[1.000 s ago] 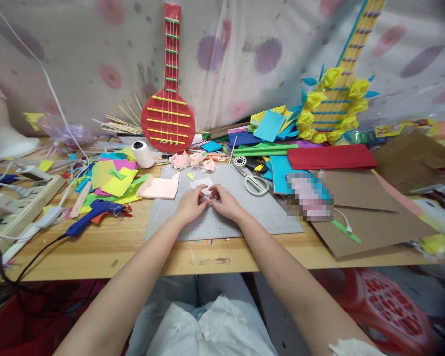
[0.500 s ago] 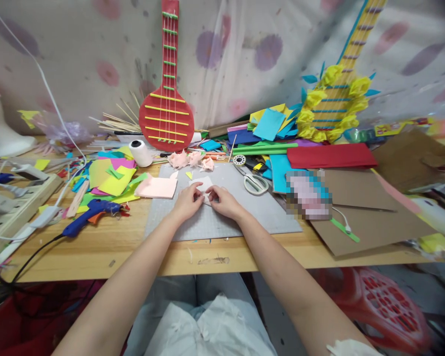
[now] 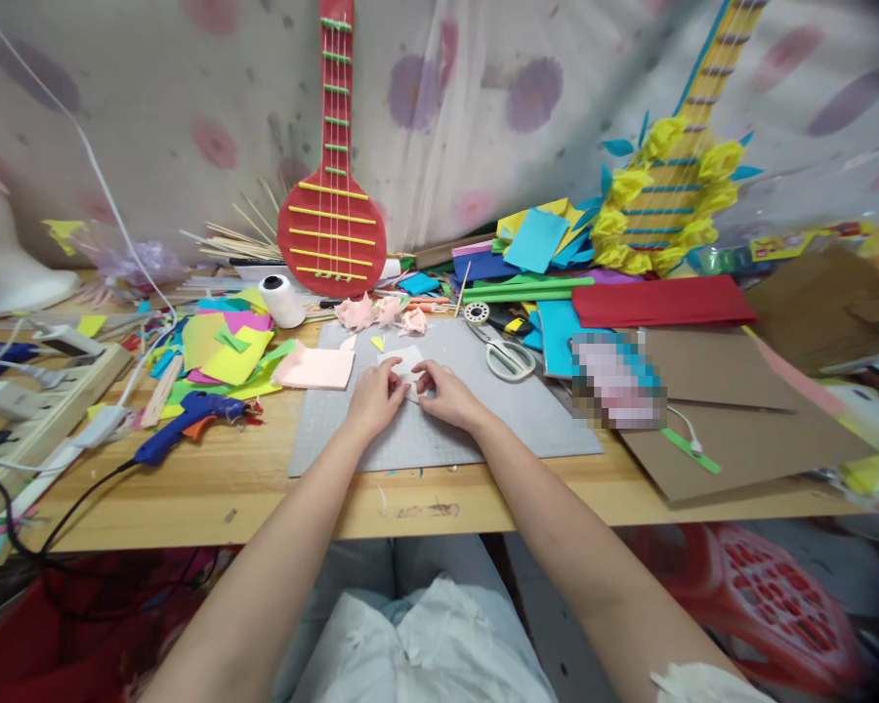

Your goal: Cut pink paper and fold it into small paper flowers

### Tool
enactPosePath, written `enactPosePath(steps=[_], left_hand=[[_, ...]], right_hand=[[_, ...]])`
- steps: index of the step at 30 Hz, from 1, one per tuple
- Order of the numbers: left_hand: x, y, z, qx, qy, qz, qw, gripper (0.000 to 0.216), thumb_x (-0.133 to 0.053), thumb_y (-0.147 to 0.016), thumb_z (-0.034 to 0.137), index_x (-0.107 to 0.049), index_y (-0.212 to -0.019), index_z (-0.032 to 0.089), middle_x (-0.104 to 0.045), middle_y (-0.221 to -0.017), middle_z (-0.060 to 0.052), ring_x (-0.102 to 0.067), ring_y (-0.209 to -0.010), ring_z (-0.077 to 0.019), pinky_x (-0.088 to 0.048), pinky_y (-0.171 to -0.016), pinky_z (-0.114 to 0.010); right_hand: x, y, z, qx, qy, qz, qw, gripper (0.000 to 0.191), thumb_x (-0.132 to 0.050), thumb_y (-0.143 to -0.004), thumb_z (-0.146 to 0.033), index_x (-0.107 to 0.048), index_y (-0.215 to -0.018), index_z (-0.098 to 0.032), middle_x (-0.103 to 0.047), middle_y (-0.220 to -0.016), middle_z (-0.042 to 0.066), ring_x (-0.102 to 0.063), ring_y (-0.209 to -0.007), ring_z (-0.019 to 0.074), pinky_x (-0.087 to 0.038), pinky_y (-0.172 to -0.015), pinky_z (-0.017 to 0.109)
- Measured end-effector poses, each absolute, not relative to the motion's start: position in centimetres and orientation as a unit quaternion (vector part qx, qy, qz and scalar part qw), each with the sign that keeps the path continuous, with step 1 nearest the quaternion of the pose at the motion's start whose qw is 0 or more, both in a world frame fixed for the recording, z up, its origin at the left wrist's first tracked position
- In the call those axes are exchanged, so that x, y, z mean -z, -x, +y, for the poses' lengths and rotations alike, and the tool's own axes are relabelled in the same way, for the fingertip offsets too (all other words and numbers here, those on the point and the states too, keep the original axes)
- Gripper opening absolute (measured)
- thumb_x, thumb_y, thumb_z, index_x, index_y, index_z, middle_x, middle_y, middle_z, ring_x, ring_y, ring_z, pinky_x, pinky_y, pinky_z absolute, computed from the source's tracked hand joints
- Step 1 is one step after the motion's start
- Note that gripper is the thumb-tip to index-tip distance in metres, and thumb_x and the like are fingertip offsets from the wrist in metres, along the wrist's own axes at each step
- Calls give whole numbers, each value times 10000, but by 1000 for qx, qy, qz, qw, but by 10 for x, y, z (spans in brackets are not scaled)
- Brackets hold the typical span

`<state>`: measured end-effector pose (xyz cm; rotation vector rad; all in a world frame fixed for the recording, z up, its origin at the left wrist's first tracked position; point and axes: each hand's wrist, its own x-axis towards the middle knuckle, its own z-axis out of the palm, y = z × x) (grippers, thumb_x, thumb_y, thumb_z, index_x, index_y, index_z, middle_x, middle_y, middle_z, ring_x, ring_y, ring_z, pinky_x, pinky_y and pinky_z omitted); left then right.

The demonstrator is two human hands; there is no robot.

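Over the grey cutting mat [image 3: 483, 430] both hands meet at a small whitish piece of paper [image 3: 408, 357]. My left hand [image 3: 375, 398] pinches its left side, with the fingers curled and the thumb pressed near the fingertips. On the opposite side my right hand [image 3: 448, 398] is closed on the paper's right edge, fingers bent. The fingertips hide part of the sheet. To the left of my left hand lies a stack of pale pink paper [image 3: 313, 368]. Crumpled pink paper flowers [image 3: 358, 312] sit behind the hands.
Scissors [image 3: 509, 359] lie on the mat's right. A blue glue gun [image 3: 187, 425] with a cord rests at left, near a power strip [image 3: 51, 420]. Behind stand a red paper lute [image 3: 332, 239] and a yellow one [image 3: 655, 210]. Brown cardboard [image 3: 732, 430] covers the right side.
The camera view has shifted slightly, so everything sits a little differently in the frame. Both hands stay at the paper, with only slight finger movement.
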<state>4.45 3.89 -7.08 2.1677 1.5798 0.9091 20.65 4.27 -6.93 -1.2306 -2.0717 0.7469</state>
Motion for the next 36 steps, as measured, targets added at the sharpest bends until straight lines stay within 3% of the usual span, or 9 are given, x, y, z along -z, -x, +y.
enactPosePath(steps=[11,19,31,36], left_hand=[[70,-43,39,-328,-745,547,196,419,-528,-764,244,-446,-1171,186,-623,-784,-8,-552,-754,-159,-411,-735,-310],[69,-46,38,-312,-751,558,162,425,-537,-755,224,-454,-1168,171,-611,-772,-21,-532,-791,-183,-400,-749,-330],[68,-47,36,-305,-752,563,156,454,-545,-742,205,-428,-1181,176,-601,-781,-18,-511,-829,-199,-393,-768,-337],[69,-47,37,-295,-762,560,140,437,-557,-741,210,-435,-1160,183,-605,-794,-24,-504,-848,-211,-385,-770,-339]], right_hand=[[70,-210,44,-294,450,-788,302,433,-501,-671,-68,-448,-1089,-171,-595,-811,-8,-494,-790,123,-368,-773,274],[71,-201,41,-258,500,-769,303,420,-619,-707,-293,-466,-1078,-172,-583,-787,0,-503,-776,140,-372,-747,282],[70,-199,40,-246,506,-774,291,419,-630,-690,-194,-475,-1079,-172,-586,-822,3,-490,-804,141,-361,-773,285],[69,-200,40,-237,500,-783,285,342,-548,-743,-158,-481,-1078,-165,-596,-849,16,-475,-812,147,-354,-802,301]])
